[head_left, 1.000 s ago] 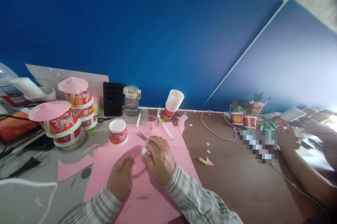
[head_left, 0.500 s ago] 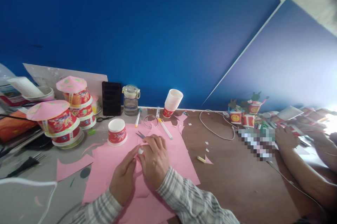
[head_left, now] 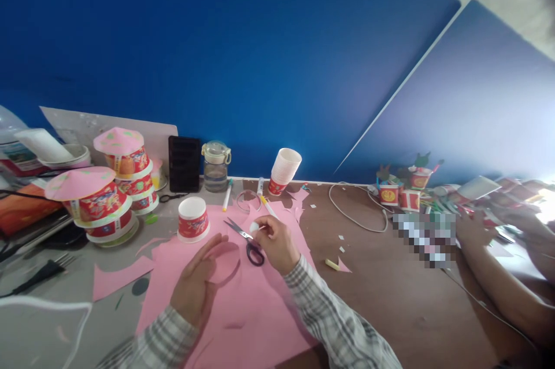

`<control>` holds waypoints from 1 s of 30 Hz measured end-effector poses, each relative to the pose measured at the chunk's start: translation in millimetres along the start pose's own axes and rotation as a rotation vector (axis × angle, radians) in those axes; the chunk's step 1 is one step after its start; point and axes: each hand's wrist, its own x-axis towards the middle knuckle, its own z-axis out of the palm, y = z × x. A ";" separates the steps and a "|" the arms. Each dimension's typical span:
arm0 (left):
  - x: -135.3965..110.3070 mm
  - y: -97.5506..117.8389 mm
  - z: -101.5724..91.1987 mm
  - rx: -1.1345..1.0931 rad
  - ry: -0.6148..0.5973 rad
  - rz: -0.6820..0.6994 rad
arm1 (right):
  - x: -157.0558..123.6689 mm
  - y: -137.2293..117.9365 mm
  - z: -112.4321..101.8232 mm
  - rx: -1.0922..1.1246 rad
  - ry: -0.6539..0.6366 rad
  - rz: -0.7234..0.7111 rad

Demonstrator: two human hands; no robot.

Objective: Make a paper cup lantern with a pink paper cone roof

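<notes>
My left hand (head_left: 193, 288) curls its fingers round a curved pink paper cut-out (head_left: 226, 261) and holds it just above the big pink paper sheet (head_left: 255, 323). My right hand (head_left: 277, 243) is raised a little to the right and pinches a small white object (head_left: 254, 226) between thumb and fingers. Black-handled scissors (head_left: 247, 242) lie on the sheet between my hands, their handles beside my right hand. An upturned red and white paper cup (head_left: 193, 218) stands just beyond my left hand.
Cup towers with pink paper roofs (head_left: 91, 201) stand at the left. Along the blue wall are a black box (head_left: 185, 163), a glass jar (head_left: 215, 165), markers (head_left: 228, 194) and a cup stack (head_left: 284, 171). A white cable (head_left: 355, 210) and another person's hands (head_left: 474, 233) are at the right.
My hands were together over the pink cut-out. My right hand has since lifted away to the right with the white object, uncovering the scissors. My left hand keeps the cut-out.
</notes>
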 end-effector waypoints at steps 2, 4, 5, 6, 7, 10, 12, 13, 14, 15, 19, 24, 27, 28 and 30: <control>3.6 0.0 -0.8 -0.118 -0.014 -0.032 | 1.6 4.1 -2.8 0.014 -0.018 0.026; 6.6 0.3 -1.7 -0.201 -0.029 -0.092 | 1.4 7.0 -2.8 0.007 -0.034 0.039; 7.7 0.5 -2.2 -0.221 -0.032 -0.133 | 0.8 8.2 -2.1 -0.002 -0.041 0.042; 8.5 0.9 -2.8 -0.231 -0.034 -0.168 | 0.0 9.1 -1.3 -0.013 -0.049 0.042; 9.0 1.3 -3.2 -0.237 -0.037 -0.192 | -0.9 9.8 -0.6 -0.024 -0.060 0.039; 8.9 2.8 -3.7 -0.254 -0.057 -0.234 | -4.3 11.6 0.1 -0.051 -0.105 0.008; 7.8 3.9 -2.8 -0.284 -0.070 -0.271 | -7.1 13.5 -0.1 -0.063 -0.132 -0.025; 7.2 4.5 -2.1 -0.302 -0.073 -0.285 | -8.4 14.8 -0.1 -0.066 -0.143 -0.042; 6.7 5.1 -1.3 -0.317 -0.073 -0.292 | -9.5 16.4 0.1 -0.068 -0.150 -0.057; 6.3 5.6 -0.6 -0.327 -0.071 -0.290 | -10.4 18.3 0.5 -0.069 -0.154 -0.070; 6.9 7.1 -0.4 -0.316 -0.069 -0.254 | -10.9 26.2 2.9 -0.058 -0.119 -0.102; 10.7 7.9 -4.3 -0.311 -0.086 -0.248 | -8.5 36.9 7.1 -0.034 -0.038 -0.129; 12.8 7.3 -5.8 -0.356 -0.105 -0.267 | -5.3 46.7 12.1 -0.054 0.018 -0.149; 13.6 6.8 -6.2 -0.369 -0.109 -0.269 | -3.7 50.5 14.0 -0.063 0.032 -0.157; 15.3 5.1 -6.9 -0.380 -0.108 -0.268 | 0.4 58.1 17.5 -0.075 0.052 -0.173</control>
